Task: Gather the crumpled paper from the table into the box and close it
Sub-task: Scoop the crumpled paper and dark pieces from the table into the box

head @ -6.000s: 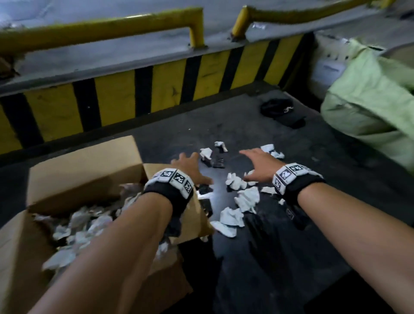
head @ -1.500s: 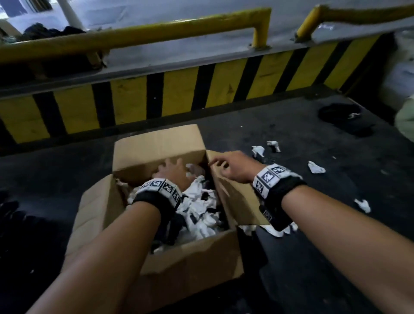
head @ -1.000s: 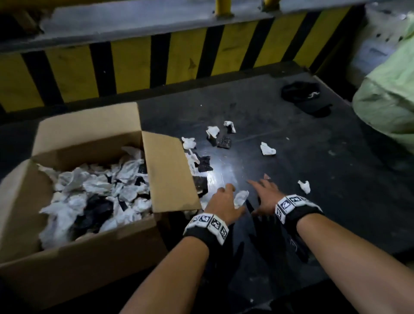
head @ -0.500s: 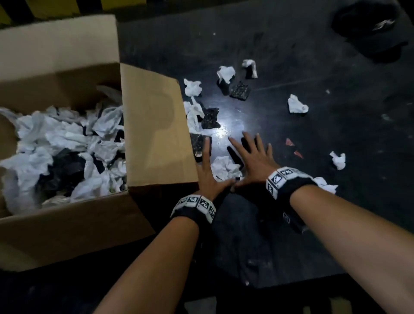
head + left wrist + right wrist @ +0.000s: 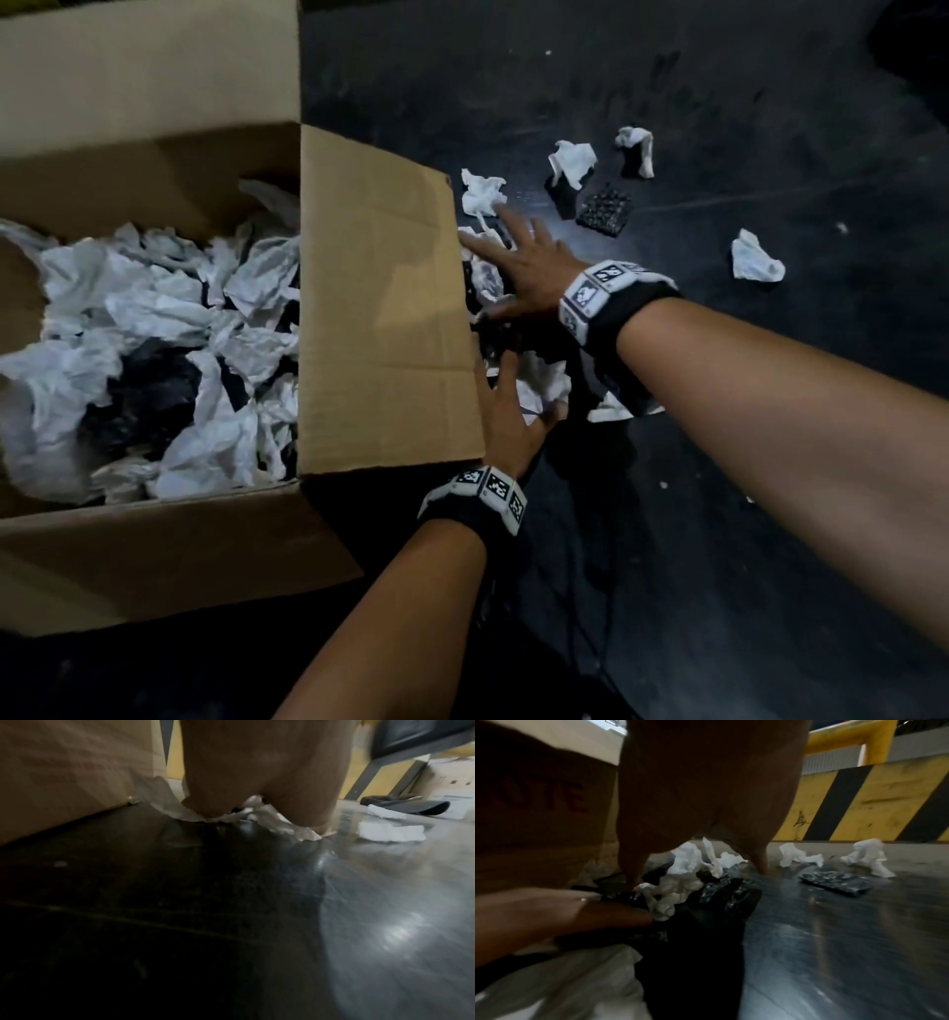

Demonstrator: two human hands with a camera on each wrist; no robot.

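The open cardboard box stands at left, full of crumpled white paper, its right flap spread outward. My left hand lies flat beside the flap's edge, pressing a white paper wad; the same wad shows under the palm in the left wrist view. Further out, my right hand is spread with straight fingers over white and black scraps beside the flap. Neither hand grips anything. Loose wads lie beyond: one at the fingertips, two further back, one to the right.
A black crumpled square lies among the far wads. The dark glossy table stretches right and toward me. A yellow-and-black striped barrier runs behind it. A black cap lies at the far right.
Both hands slid left to the box flap; the right one reached further forward over the scraps there. The left hand now covers the wad that lay between them.
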